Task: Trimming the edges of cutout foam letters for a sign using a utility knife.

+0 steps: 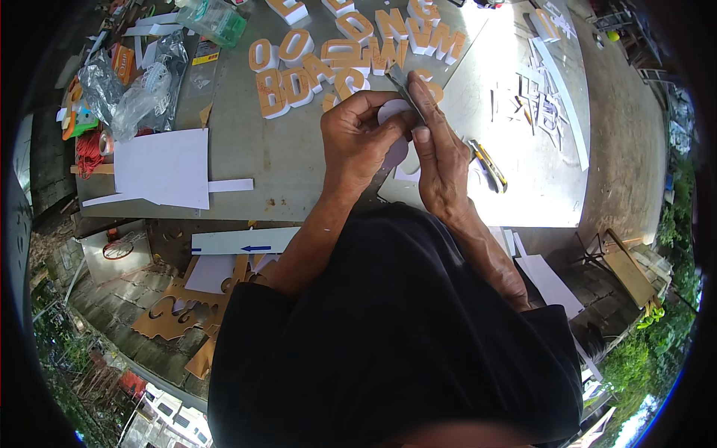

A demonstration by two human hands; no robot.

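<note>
My left hand point(358, 140) grips a white, curved foam-board piece point(395, 154), probably a cut letter; the fingers hide part of its outline. My right hand point(443, 165) presses a thin, flat grey strip point(399, 78) along the piece's right side with fingers held straight. The strip looks like a sanding strip, though its surface is hard to make out. To the right of my right hand, a yellow and black snap-off utility knife point(488, 167) lies on the bright sheet. Beyond my hands stand several white block letters with brown faces, among them a B point(273, 94).
A white sheet point(162, 168) lies at the table's left, below crumpled clear plastic point(143, 95) and a green-tinted plastic container point(215, 22). Thin offcuts point(540, 103) and a long pale strip point(563, 106) cover the right side. Cut brown board point(173, 313) lies below the table's front edge.
</note>
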